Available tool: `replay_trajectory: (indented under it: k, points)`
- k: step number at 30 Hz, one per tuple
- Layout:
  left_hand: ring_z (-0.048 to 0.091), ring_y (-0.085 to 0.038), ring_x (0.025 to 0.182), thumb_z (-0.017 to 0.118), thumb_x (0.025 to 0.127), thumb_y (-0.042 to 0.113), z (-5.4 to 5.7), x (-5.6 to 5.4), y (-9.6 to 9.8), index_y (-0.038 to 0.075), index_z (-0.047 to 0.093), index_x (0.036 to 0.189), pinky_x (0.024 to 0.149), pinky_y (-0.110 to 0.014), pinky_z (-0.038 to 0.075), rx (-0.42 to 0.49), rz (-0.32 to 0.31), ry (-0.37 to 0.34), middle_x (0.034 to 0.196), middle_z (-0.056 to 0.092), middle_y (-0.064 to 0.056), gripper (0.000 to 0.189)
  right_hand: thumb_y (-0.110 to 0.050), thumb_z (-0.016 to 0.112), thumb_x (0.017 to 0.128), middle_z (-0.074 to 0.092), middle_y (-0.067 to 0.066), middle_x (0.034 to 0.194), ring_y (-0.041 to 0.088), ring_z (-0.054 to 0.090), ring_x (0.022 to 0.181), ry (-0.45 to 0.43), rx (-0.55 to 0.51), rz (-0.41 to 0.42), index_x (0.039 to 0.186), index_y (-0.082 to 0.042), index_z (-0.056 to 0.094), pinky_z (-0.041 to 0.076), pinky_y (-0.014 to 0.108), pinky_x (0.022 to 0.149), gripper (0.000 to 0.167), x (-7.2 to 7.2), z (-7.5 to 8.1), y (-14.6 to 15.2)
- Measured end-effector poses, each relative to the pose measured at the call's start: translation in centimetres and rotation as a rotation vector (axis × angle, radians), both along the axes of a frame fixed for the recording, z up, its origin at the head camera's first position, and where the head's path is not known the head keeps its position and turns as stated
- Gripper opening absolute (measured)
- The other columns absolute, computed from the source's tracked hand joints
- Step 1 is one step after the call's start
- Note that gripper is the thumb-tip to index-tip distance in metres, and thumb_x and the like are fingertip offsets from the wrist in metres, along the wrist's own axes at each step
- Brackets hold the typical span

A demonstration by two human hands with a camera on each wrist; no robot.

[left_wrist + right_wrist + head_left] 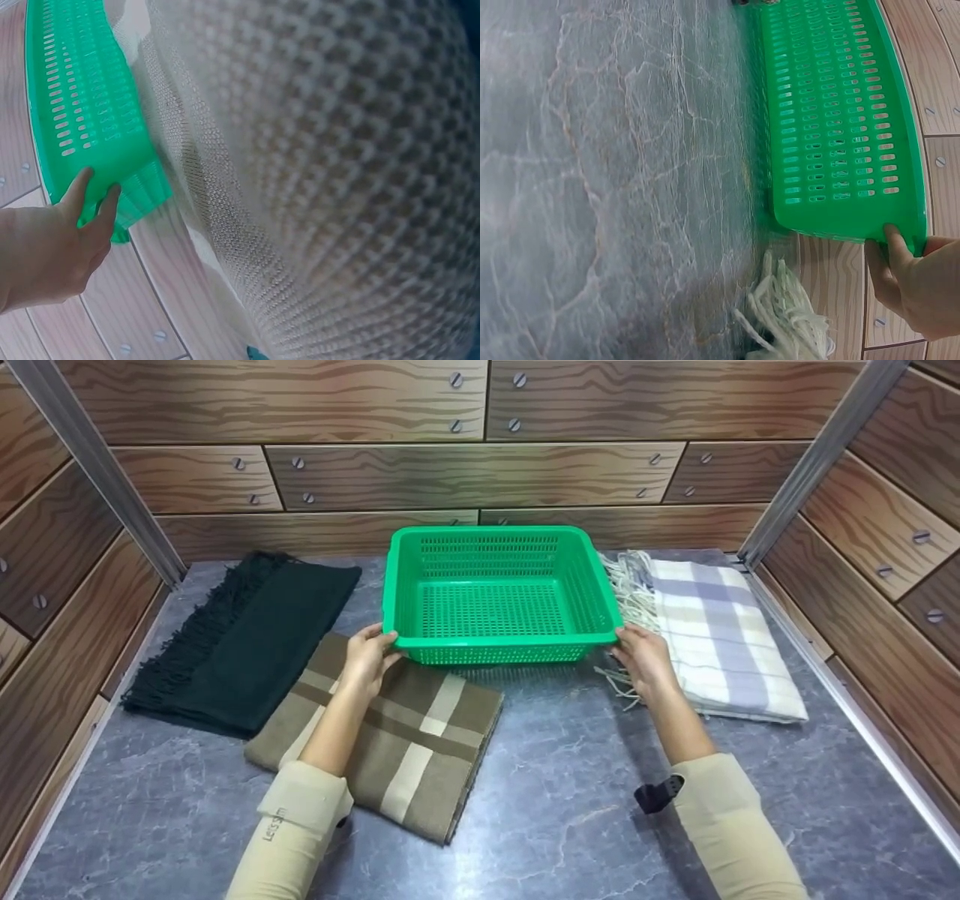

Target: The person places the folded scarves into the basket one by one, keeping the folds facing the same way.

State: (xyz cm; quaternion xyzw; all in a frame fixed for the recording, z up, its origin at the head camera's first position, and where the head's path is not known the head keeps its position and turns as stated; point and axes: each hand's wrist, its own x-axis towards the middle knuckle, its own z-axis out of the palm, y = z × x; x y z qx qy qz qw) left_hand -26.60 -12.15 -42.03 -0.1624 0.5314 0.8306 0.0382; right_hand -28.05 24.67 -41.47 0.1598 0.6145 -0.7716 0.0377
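A green plastic basket with slotted walls stands at the back middle of the table, nothing inside it. My left hand grips its rim at the near left corner, thumb on top. At the near right corner my right hand holds the rim the same way. In the left wrist view, fingers press against the basket's corner wall. The right wrist view has the fingers under the rim of the green basket. Below my left forearm lies a folded brown checked scarf.
A folded dark scarf with fringe lies at the left. On the right is a folded white and lavender plaid scarf, its fringe reaching the basket's side. Wood-patterned walls enclose the grey marbled table at the back and sides.
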Motion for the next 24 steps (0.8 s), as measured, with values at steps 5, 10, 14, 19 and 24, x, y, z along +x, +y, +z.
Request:
replay_trajectory:
  k: [5, 10, 14, 19, 24]
  points:
    - [0.036, -0.03, 0.125, 0.041, 0.096, -0.003, 0.11, -0.07, -0.02, -0.01, 0.024, 0.138, 0.097, -0.034, 0.036, -0.002, 0.001, 0.002, 0.136, 0.032, -0.025, 0.046, -0.004, 0.039, 0.096, 0.023, 0.02, 0.144, 0.02, 0.035, 0.125, 0.001, -0.001, 0.002, 0.142, 0.007, 0.018, 0.041, 0.019, 0.088, 0.052, -0.15, 0.03, 0.0]
    - [0.036, -0.03, 0.125, 0.041, 0.096, -0.002, 0.09, 0.03, -0.1, -0.009, 0.025, 0.138, 0.096, -0.034, 0.037, 0.0, 0.0, -0.005, 0.136, 0.033, -0.024, 0.046, -0.004, 0.039, 0.097, 0.024, 0.02, 0.143, 0.02, 0.035, 0.124, -0.01, 0.0, 0.0, 0.143, 0.006, 0.017, 0.035, 0.025, 0.097, 0.052, -0.26, -0.02, -0.03]
    - [0.036, -0.03, 0.125, 0.041, 0.096, -0.002, 0.02, 0.13, -0.19, -0.009, 0.025, 0.138, 0.097, -0.034, 0.037, 0.001, 0.001, 0.003, 0.136, 0.033, -0.024, 0.045, -0.004, 0.039, 0.096, 0.021, 0.021, 0.145, 0.021, 0.029, 0.129, 0.0, -0.007, 0.013, 0.143, 0.007, 0.016, 0.031, 0.028, 0.1, 0.053, -0.25, -0.1, -0.07]
    - [0.034, -0.031, 0.125, 0.041, 0.096, -0.003, -0.05, 0.01, -0.19, -0.01, 0.025, 0.137, 0.097, -0.035, 0.036, 0.011, 0.0, 0.01, 0.137, 0.031, -0.025, 0.045, -0.004, 0.038, 0.097, 0.015, 0.019, 0.148, 0.023, 0.021, 0.133, 0.009, -0.025, 0.02, 0.143, 0.007, 0.013, 0.029, 0.029, 0.101, 0.054, -0.21, -0.08, -0.02]
    - [0.035, -0.031, 0.125, 0.041, 0.096, -0.003, 0.04, -0.03, -0.16, -0.01, 0.025, 0.137, 0.098, -0.036, 0.035, 0.014, 0.008, 0.002, 0.136, 0.032, -0.025, 0.045, -0.004, 0.039, 0.097, 0.018, 0.019, 0.147, 0.023, 0.024, 0.132, 0.002, -0.023, 0.01, 0.143, 0.006, 0.015, 0.031, 0.027, 0.099, 0.053, -0.23, -0.09, 0.04]
